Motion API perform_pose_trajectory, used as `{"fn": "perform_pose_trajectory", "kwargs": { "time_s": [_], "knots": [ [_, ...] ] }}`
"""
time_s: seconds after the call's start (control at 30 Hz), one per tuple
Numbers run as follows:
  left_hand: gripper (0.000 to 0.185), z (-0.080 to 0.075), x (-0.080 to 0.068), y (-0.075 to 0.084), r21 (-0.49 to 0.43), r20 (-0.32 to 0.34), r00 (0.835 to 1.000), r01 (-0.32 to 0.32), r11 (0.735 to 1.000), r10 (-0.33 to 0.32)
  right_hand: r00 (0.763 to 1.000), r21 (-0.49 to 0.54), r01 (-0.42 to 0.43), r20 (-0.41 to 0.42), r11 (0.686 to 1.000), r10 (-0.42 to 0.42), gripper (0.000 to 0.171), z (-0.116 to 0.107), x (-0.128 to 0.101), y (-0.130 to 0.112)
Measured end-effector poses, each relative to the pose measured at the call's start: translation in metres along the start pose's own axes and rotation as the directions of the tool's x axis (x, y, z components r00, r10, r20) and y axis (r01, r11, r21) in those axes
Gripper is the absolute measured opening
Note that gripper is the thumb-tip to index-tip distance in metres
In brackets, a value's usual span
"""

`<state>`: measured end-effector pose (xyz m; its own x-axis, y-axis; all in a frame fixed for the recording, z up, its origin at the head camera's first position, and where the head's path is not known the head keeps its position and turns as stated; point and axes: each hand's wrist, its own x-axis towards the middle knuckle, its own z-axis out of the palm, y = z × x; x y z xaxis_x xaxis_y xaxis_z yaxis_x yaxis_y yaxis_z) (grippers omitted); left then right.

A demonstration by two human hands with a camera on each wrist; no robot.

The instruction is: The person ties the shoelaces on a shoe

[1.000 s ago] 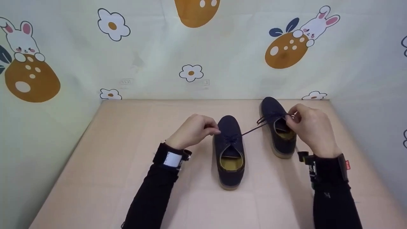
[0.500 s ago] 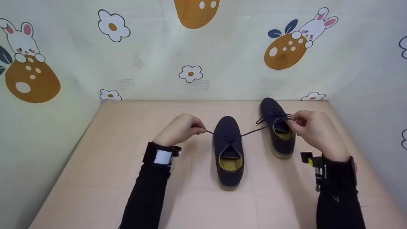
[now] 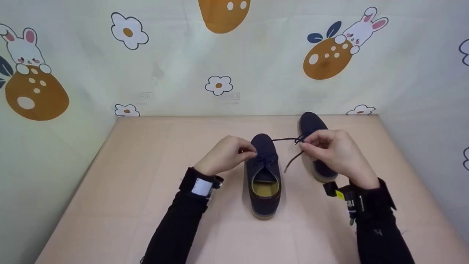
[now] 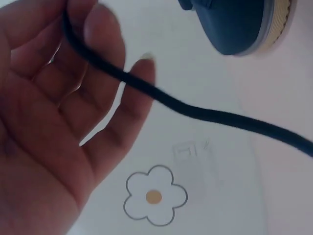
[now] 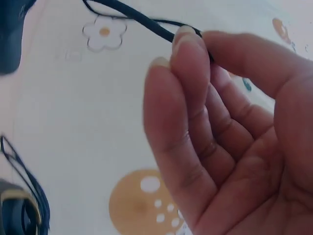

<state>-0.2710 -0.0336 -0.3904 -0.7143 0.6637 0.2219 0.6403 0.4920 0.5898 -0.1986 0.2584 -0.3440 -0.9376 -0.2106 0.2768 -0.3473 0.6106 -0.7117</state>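
Right hand (image 5: 230, 142) in close-up, palm toward the camera, fingertips (image 5: 183, 39) pinching a dark shoelace (image 5: 142, 19) that runs off to the upper left. Behind it, a pale wall printed with a white flower (image 5: 104, 32) and an orange egg (image 5: 142, 200). A dark shoe (image 5: 17, 213) with thin laces shows at lower left.

Both arms reach forward in black sleeves, each wrist wrapped in a dark band. The left hand (image 3: 227, 154) is drawn in toward the middle, knuckles up, its fingers (image 4: 105, 88) curled with the fingertips pinched together. The right hand (image 3: 331, 148) sits close beside it, slightly farther forward, fingers (image 5: 188, 93) bent and closed in a pinching grip against the thumb.
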Motion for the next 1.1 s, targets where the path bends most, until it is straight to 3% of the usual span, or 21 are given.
{"fn": "perform_pose_trajectory", "kwargs": {
  "time_s": [0.17,0.27,0.37,0.53,0.6,0.7,0.8,0.97,1.03,1.1],
  "knots": [
    [0.012,0.010,0.005,0.007,0.057,-0.098,0.994,-0.033,0.998,0.039,0.993,0.094,0.109,-0.057,0.990,-0.104,0.007,0.013,-0.003,-0.015],
    [0.013,0.014,0.007,0.009,0.086,-0.134,0.990,-0.034,0.996,0.045,0.971,0.101,0.227,-0.101,0.969,-0.217,0.006,0.020,-0.004,-0.020],
    [0.014,0.017,0.008,0.010,0.092,-0.145,0.989,-0.030,0.995,0.043,0.922,0.026,0.367,-0.141,0.930,-0.360,0.010,0.030,-0.003,-0.022],
    [0.012,0.018,0.008,0.009,0.102,-0.146,0.988,-0.034,0.994,0.049,0.815,-0.162,0.544,-0.129,0.823,-0.565,0.016,0.047,0.003,-0.020],
    [0.011,0.017,0.007,0.009,0.112,-0.144,0.988,-0.034,0.993,0.051,0.801,-0.226,0.566,-0.078,0.793,-0.594,0.015,0.052,0.005,-0.017],
    [0.010,0.014,0.006,0.008,0.112,-0.122,0.992,-0.024,0.993,0.037,0.832,-0.276,0.544,0.050,0.793,-0.553,0.014,0.054,0.007,-0.010],
    [0.011,0.012,0.006,0.006,0.097,-0.096,0.995,-0.011,0.995,0.020,0.884,-0.268,0.467,0.133,0.843,-0.448,0.012,0.051,0.009,-0.001],
    [0.012,0.008,0.004,0.003,0.069,-0.073,0.997,-0.008,0.998,0.013,0.964,-0.290,0.263,0.048,0.920,-0.260,0.005,0.045,0.013,0.016],
    [0.012,0.007,0.003,0.002,0.062,-0.067,0.998,-0.009,0.998,0.013,0.977,-0.314,0.214,0.063,0.925,-0.205,0.006,0.049,0.015,0.024],
    [0.011,0.006,0.003,0.001,0.057,-0.064,0.998,-0.009,0.998,0.013,0.977,-0.297,0.201,0.129,0.934,-0.169,0.011,0.056,0.018,0.031]
  ]
}}
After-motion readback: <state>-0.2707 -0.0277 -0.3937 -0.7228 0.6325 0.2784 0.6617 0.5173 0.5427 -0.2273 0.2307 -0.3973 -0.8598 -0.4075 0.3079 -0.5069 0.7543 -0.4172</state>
